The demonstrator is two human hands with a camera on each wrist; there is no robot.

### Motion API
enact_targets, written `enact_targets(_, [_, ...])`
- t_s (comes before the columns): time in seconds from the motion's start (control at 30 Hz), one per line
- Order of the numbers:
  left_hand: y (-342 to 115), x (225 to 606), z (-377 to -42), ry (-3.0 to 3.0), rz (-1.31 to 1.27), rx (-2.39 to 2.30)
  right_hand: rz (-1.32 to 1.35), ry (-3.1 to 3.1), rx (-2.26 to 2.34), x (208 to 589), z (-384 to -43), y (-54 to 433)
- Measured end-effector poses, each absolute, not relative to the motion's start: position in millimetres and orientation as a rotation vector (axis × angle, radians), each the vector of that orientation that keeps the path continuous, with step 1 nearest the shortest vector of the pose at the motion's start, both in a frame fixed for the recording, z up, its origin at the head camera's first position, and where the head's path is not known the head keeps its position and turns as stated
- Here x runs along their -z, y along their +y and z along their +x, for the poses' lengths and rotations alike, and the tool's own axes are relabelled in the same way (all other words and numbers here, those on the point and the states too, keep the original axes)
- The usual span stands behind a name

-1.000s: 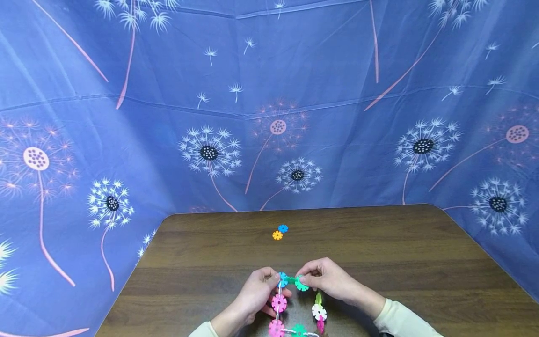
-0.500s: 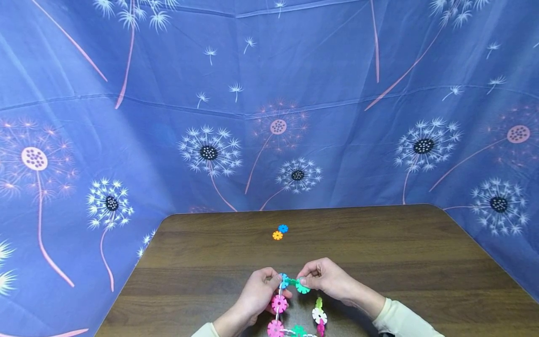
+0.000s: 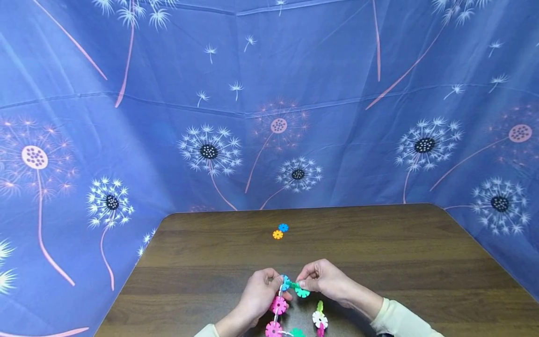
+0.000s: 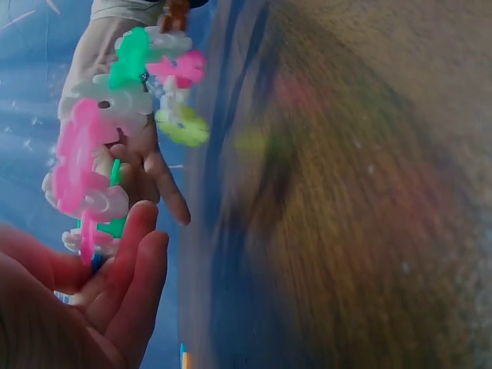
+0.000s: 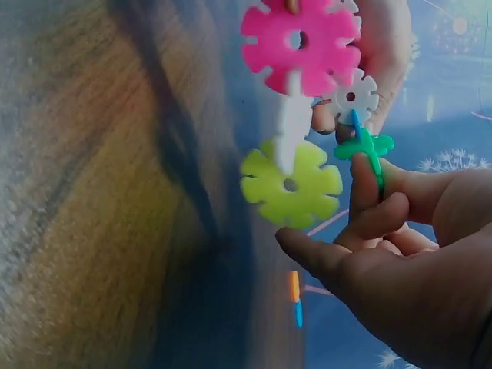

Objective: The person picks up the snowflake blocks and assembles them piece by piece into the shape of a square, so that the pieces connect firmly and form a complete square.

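Note:
A chain of colourful notched plastic snowflake discs hangs between the hands, above the table. My left hand (image 3: 258, 295) pinches the blue disc (image 3: 285, 282) at one corner of the chain. A pink disc (image 3: 279, 305) comes below it, then another pink disc (image 3: 273, 329). With thumb and forefinger, my right hand (image 3: 328, 281) pinches a green disc (image 3: 302, 293), joined by a second green piece to the blue one. The chain's other end, a yellow-green disc (image 5: 315, 204) below a white disc (image 5: 292, 127) and a pink disc (image 5: 300, 46), hangs apart from the green disc, near a right fingertip.
Two loose discs, one blue (image 3: 283, 228) and one orange (image 3: 278, 234), lie side by side towards the far edge of the brown wooden table (image 3: 202, 252). Blue cloth (image 3: 337, 117) with dandelion prints stands behind the table and along both sides.
The green disc has tilted and dropped slightly in the right hand's fingers. The yellow-green end has sunk a little away from it. Both hands stay nearly in place.

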State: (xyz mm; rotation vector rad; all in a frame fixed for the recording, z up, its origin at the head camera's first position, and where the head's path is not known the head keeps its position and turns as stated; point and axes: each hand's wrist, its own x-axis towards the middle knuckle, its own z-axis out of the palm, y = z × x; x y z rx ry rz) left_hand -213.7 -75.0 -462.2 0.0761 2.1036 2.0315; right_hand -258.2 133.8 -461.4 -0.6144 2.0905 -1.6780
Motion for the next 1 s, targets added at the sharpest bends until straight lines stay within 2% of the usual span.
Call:
enact_targets(0.2, [-83.6, 464.0, -216.0, 2.04, 0.08, -2.015, -0.626, 2.042, 1.591, 455.9, -269.8, 133.7])
enact_targets(0.47, [-90.9, 463.6, -217.3, 1.995, 0.063, -1.987, -0.559, 2.15, 1.462, 451.9, -314.2, 126.2])
enact_targets(0.63, [-93.5, 465.0, -217.6, 1.993, 0.057, -1.995, -0.739, 2.472, 1.333, 464.7, -354.0, 108.0])
enact_targets(0.77, [-94.4, 467.1, -216.7, 1.996, 0.052, -1.996, -0.91, 2.779, 0.997, 473.7, -381.4, 92.3])
enact_targets(1.0, [-95.4, 466.9, -214.9, 1.986, 0.041, -2.013, -1.114, 2.952, 0.49, 485.2, -399.2, 74.0])
